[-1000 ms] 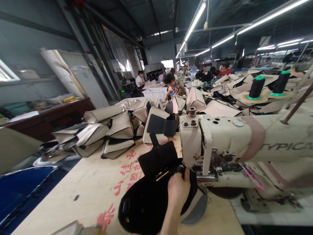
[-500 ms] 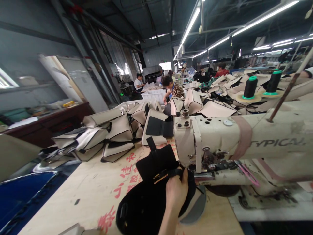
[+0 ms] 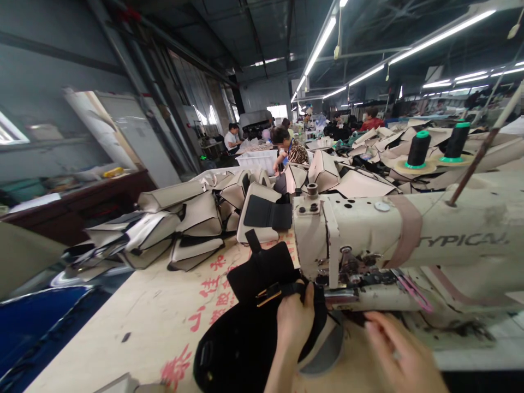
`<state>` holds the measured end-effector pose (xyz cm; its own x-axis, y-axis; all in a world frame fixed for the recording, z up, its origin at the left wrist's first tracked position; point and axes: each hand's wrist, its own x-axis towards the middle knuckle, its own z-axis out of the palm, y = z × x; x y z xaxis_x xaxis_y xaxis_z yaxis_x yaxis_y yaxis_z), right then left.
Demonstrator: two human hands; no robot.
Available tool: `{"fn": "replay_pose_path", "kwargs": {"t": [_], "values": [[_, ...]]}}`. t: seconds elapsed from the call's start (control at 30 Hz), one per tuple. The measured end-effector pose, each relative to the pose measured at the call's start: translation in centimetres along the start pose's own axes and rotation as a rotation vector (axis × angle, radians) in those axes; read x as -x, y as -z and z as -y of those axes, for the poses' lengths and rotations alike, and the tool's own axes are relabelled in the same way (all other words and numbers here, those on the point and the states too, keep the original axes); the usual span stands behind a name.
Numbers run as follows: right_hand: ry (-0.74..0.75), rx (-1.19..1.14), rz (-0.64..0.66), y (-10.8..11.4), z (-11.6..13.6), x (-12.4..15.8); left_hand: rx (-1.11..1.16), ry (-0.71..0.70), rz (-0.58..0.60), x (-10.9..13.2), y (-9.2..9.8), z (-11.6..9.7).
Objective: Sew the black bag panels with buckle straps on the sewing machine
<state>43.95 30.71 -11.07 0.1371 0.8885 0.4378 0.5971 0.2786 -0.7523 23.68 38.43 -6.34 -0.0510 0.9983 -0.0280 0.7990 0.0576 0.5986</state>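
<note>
My left hand point(image 3: 293, 322) grips a black handbag point(image 3: 237, 338) by its upper edge, just in front of the sewing machine's needle head. The bag lies tilted on the wooden table, with a black flap point(image 3: 264, 273) folded out and a gold-coloured buckle point(image 3: 268, 295) on a strap beside the fingers. Part of a beige and grey panel shows under the bag. To the right, below the arm of the sewing machine point(image 3: 368, 226), my right hand point(image 3: 403, 352) hovers apart from the bag, slightly blurred, its fingers stretched and holding nothing visible.
Several beige bag bodies point(image 3: 200, 213) with black edges are heaped behind the table point(image 3: 155, 322). Two black thread spools point(image 3: 418, 150) stand above the machine. A blue container point(image 3: 41, 333) sits at left. A co-worker point(image 3: 290, 147) sits beyond the heap.
My right hand has come into view from the lower right, beneath the machine arm. The left hand and the black bag have hardly moved.
</note>
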Motion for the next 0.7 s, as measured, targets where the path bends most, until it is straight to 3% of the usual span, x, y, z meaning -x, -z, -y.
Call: {"fn": "replay_pose_path", "kwargs": {"t": [0.1,0.17,0.47,0.7], "values": [[-0.074,-0.029,0.159,-6.7,3.5,-1.8,-0.006,0.003,0.014,0.0,0.1,-0.1],[-0.120,-0.003,0.176,-8.8,4.6,-3.0,-0.016,0.008,0.020,0.1,0.1,-0.1],[-0.243,-0.108,0.120,-9.1,4.7,-3.7,-0.047,-0.017,0.009,-0.3,0.2,0.0],[-0.513,-0.556,0.027,-10.6,4.8,-3.6,-0.121,0.027,0.010,0.0,0.1,-0.3]]}}
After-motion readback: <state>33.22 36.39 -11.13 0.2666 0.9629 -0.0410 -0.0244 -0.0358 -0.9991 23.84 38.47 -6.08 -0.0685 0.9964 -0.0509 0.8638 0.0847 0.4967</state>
